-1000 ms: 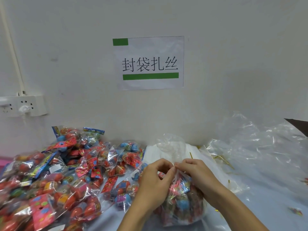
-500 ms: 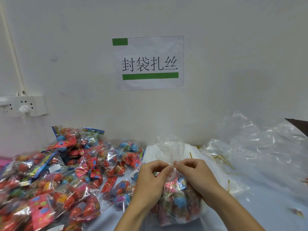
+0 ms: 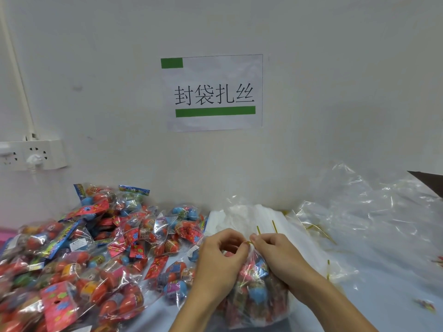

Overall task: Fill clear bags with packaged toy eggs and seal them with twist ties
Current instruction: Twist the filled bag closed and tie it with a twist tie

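One clear bag (image 3: 256, 291) is filled with packaged toy eggs and stands on the worktop (image 3: 383, 295) near centre, between the two hands. Its neck is gathered and a gold twist tie (image 3: 249, 243) sits at the neck, with two free tie ends sticking up just behind the fingers. Left hand (image 3: 219, 262) grip: fingers curled, pinching at the gathered neck and the tie. Right hand (image 3: 279, 256) grip: fingers curled round the bag neck from the right, thumb and forefinger on the tie. My read: filling is done for this bag and sealing is mid-way; the tie is wrapped round the neck but I can't tell how many turns are on it, and the upright ends suggest it isn't twisted off yet. Left to do: finish the twist, set the bag aside. A big pile of loose egg packs (image 3: 84, 255) covers the left of the worktop, so plenty of stock remains. Empty clear bags (image 3: 374, 212) lie in a heap far right, with spare ties (image 3: 318, 230) scattered among them. No finished sealed bags in view, so I can't judge the overall count.
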